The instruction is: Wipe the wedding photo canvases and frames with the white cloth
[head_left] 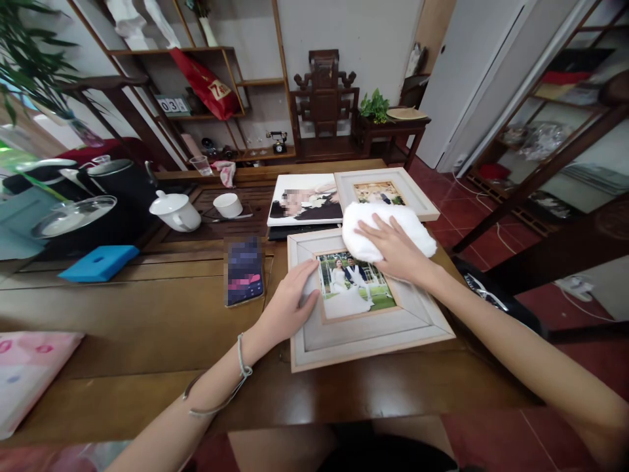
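A whitewashed picture frame [314, 344] lies face up at the table's front edge, with a photo [361, 285] of two people on a swing inside. Along its left side rests my left hand [289, 298], fingers stretched out flat and thumb apart, touching the border. My right hand [393, 246] holds a bunched white cloth [417, 239] from above against the frame's upper right part, its fingers spread over it. The cloth hides that corner and overlaps a second pale frame [422, 200] behind. Beside that one is a photo panel [307, 200] stacked on something dark.
Left of the frame lies a phone [244, 272]. Farther left are a blue block [98, 262], a white lidded teapot [175, 211], a small white cup [227, 205] and a black kettle [120, 190]. A pink-patterned packet [34, 373] sits at the near left.
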`<state>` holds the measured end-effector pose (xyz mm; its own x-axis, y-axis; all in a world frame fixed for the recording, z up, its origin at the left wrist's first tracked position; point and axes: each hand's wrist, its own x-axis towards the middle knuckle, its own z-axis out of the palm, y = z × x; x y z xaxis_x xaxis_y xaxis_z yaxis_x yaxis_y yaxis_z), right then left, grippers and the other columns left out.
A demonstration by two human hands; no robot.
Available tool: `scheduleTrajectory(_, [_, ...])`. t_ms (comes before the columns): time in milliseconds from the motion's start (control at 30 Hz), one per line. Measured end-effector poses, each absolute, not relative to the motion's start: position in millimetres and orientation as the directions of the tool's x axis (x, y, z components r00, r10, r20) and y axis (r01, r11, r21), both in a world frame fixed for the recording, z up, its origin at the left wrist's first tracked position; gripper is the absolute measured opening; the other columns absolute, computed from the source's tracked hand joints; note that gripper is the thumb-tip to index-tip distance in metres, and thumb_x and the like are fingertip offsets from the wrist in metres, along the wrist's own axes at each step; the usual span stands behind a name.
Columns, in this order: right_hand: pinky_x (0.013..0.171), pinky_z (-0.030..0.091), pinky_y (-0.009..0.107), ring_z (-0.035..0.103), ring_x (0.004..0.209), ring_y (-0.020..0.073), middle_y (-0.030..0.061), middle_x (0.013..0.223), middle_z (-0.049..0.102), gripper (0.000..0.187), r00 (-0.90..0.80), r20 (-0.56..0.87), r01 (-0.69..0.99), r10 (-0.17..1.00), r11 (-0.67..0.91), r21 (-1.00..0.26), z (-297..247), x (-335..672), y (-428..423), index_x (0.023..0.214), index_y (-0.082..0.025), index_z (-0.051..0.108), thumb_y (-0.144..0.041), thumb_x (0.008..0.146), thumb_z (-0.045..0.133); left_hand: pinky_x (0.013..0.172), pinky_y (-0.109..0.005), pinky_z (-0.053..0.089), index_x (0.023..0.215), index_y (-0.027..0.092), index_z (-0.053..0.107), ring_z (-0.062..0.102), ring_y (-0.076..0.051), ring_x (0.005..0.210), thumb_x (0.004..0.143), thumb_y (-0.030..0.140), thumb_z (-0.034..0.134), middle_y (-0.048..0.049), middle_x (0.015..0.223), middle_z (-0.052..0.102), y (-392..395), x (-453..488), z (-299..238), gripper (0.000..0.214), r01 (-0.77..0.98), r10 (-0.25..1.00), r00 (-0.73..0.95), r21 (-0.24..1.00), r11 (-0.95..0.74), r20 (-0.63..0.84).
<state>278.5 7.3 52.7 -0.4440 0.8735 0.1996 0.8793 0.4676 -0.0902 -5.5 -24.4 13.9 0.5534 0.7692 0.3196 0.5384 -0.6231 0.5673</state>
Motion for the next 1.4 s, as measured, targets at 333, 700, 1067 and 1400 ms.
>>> scheduleTrajectory(333, [0.115,0.029,0.057,0.023,0.146,0.0325,0.0079,0.155,0.038,0.095,-0.62,-0.041,0.779,0.784,0.608,-0.155,75,276,-141,0.149,-0.017,0.037,-0.002,0.056,0.051,0.116,-0.051,0.033,0.145,0.016,0.039,0.039,-0.029,0.141,0.096,0.025,0.045,-0.0167,0.148,0.045,-27,-3,14,0.05,0.57,0.781,0.55,0.55,-0.61,0.296])
scheduleTrajectory(700, [0.116,0.022,0.061,0.028,0.145,0.0326,0.0108,0.152,0.043,0.082,-0.512,0.179,0.848,0.84,0.528,-0.052,51,281,-57,0.147,-0.015,0.038,-0.004,0.067,0.053,0.114,-0.052,0.036,0.147,0.017,0.035,0.041,-0.03,0.139,0.095,0.024,0.046,-0.017,0.148,0.046,-25,-5,16,0.054,0.57,0.766,0.57,0.528,-0.63,0.298])
scheduleTrajectory(1067, [0.117,0.017,0.063,0.018,0.147,0.0323,0.0096,0.154,0.039,0.085,-0.519,-0.009,0.843,0.855,0.51,-0.172,66,271,-57,0.149,-0.015,0.038,-0.004,0.065,0.047,0.112,-0.055,0.038,0.147,0.018,0.033,0.042,-0.031,0.138,0.095,0.024,0.047,-0.0171,0.148,0.046,-25,-5,18,0.054,0.572,0.774,0.569,0.542,-0.615,0.278])
scheduleTrajectory(1400, [0.117,0.026,0.056,0.024,0.146,0.0282,0.0053,0.155,0.038,0.095,-0.63,-0.061,0.766,0.774,0.606,-0.215,78,263,-126,0.149,-0.019,0.038,0.001,0.056,0.047,0.114,-0.053,0.036,0.147,0.019,0.034,0.041,-0.03,0.14,0.093,0.021,0.048,-0.0158,0.149,0.045,-25,-5,17,0.056,0.563,0.77,0.568,0.546,-0.621,0.29])
